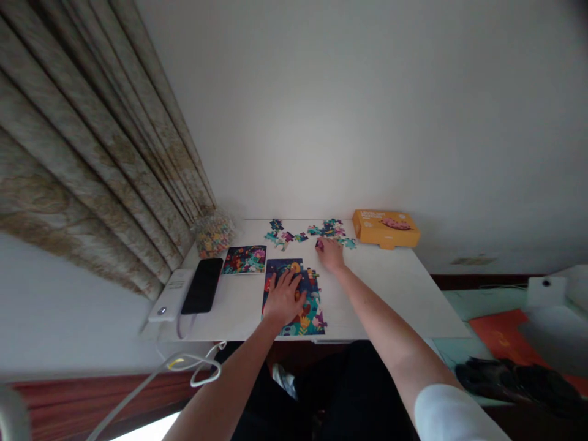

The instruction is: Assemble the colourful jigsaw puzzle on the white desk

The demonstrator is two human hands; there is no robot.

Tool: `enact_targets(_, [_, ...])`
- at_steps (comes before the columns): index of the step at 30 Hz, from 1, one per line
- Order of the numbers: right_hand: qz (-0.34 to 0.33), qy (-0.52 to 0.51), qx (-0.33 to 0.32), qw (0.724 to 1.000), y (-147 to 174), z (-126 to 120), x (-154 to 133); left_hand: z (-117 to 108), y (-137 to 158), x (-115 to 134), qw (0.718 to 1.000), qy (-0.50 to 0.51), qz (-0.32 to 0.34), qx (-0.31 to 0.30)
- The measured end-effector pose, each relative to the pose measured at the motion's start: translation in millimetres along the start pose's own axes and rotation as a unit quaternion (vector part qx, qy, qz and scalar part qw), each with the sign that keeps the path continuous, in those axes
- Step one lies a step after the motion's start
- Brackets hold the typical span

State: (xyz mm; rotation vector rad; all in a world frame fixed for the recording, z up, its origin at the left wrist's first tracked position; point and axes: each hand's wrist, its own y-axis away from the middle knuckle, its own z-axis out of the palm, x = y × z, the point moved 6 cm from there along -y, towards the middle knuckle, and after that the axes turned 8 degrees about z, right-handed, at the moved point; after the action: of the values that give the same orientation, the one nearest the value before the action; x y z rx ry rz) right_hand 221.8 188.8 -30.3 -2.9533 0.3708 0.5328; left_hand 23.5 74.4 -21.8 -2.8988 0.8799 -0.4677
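Observation:
My left hand (282, 298) lies flat with its fingers spread on a partly assembled jigsaw puzzle (313, 306) near the table's front edge. The puzzle shows dark blue, teal and orange, and its right edge is uneven. Farther back, my right hand (329, 253) has its fingers curled around a small purple puzzle piece (320, 244). Just beyond that hand lies a cluster of loose puzzle pieces (328, 229). More loose pieces (278, 236) are scattered to its left. A printed picture card (245, 259) with a similar colourful design rests left of the puzzle.
An orange box (386, 229) stands at the table's back right. At the left are a clear bag of colourful pieces (214, 234), a black phone (203, 286) and a white power strip (171, 295). White cables (202, 361) hang off the left front edge of the white table (390, 306).

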Motion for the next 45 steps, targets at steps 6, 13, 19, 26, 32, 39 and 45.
enact_targets(6, [-0.074,-0.003,0.037,0.997,65.7,-12.2,51.8,4.8,2.8,-0.2,1.000,-0.012,0.003,-0.011])
enact_targets(13, [-0.015,0.029,0.072,0.997,101.5,-22.1,74.1,-9.6,-39.1,-15.0,0.999,-0.039,-0.027,-0.004])
enact_targets(19, [0.006,0.032,0.062,0.998,96.3,-28.8,64.3,-30.1,-99.7,-72.3,0.976,-0.048,-0.214,0.007])
enact_targets(26, [0.009,0.032,0.059,0.998,97.5,-29.4,65.0,-21.1,-122.7,-93.5,0.965,-0.012,-0.260,-0.009])
enact_targets(32, [0.009,0.035,0.056,0.998,96.9,-29.7,64.5,-14.1,-133.0,-106.8,0.964,0.055,-0.257,-0.023])
enact_targets(39, [0.008,0.035,0.058,0.998,98.2,-31.3,63.6,-10.5,-134.1,-104.8,0.977,0.102,-0.188,0.016])
enact_targets(45, [0.009,0.030,0.060,0.998,98.5,-31.6,63.1,-11.3,-129.4,-92.9,0.981,0.099,-0.168,0.019])
